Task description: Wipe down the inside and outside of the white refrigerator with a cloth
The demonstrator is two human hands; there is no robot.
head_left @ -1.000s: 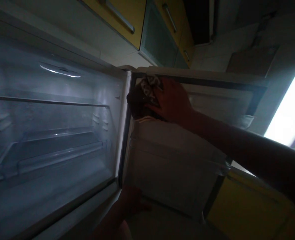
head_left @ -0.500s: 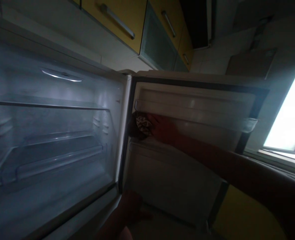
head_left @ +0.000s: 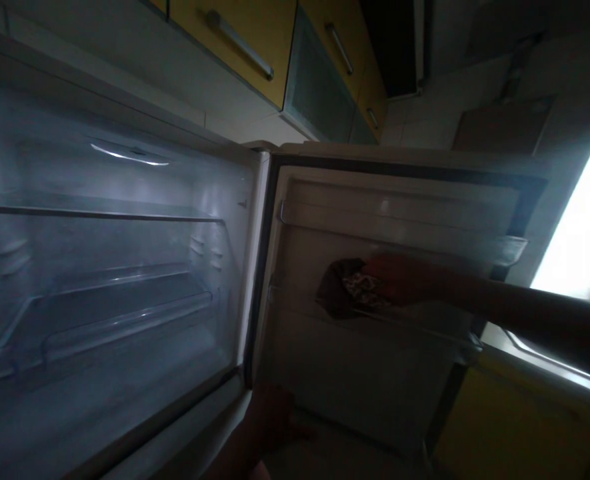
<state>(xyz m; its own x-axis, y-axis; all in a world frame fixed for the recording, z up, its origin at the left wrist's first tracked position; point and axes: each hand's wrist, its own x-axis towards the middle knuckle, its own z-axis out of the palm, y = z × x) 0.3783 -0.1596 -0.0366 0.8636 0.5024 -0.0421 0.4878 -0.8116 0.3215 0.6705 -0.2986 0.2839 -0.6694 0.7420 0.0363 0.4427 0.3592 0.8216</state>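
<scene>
A crumpled dark cloth with a patterned part (head_left: 359, 287) is pressed against the inner side of the open fridge door (head_left: 365, 373). My right hand (head_left: 402, 277) is closed on it, the arm reaching in from the right across the door. The cloth lies by a clear door shelf rail (head_left: 419, 330). Low down, near the hinge-side bottom corner of the door, is my left hand (head_left: 277, 417). It is in deep shadow; a finger or thumb stretches out to the right and I see nothing held in it.
The lit fridge compartment (head_left: 109, 360) on the left has a glass shelf (head_left: 99, 210) and a clear tray-like shelf (head_left: 125, 323). Yellow cabinets (head_left: 245, 33) hang above. A bright window (head_left: 585, 213) is at the right, with a yellow cabinet front (head_left: 519, 420) below.
My right hand has moved the cloth right and slightly down across the door's inner side, away from the hinge edge. My left hand stays near the bottom corner.
</scene>
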